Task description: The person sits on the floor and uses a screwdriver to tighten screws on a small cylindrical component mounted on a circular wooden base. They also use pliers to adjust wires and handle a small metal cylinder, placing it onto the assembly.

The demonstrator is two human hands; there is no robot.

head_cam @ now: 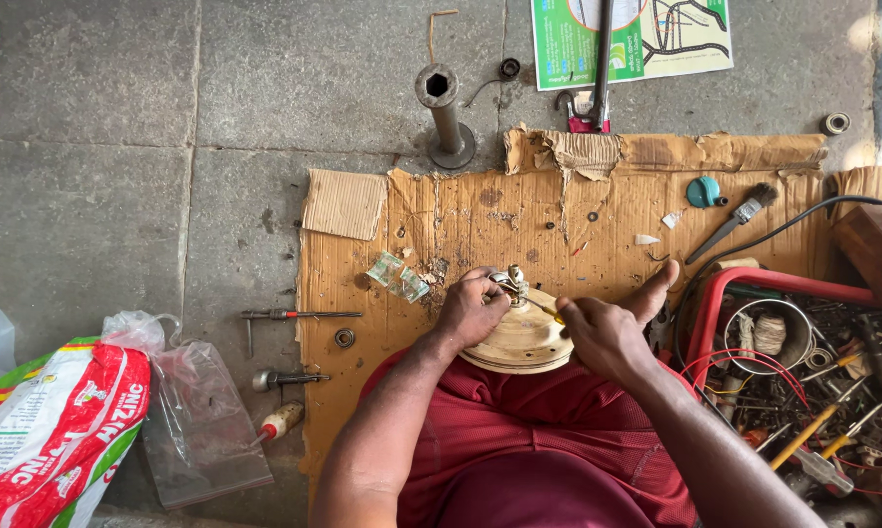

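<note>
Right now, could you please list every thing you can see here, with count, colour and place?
round housing: one, cream, on the lap
screwdriver: one, yellow handle, over the housing
cardboard sheet: one, brown, torn, on the stone floor
metal tube: one, grey, upright, above the cardboard
brush: one, dark, right on the cardboard
tool crate: one, red, far right, full of tools
sack: one, red, white and green, bottom left
plastic bag: one, clear, beside the sack
leaflet: one, green and white, top
left hand: on the housing
right hand: holds the screwdriver
</note>
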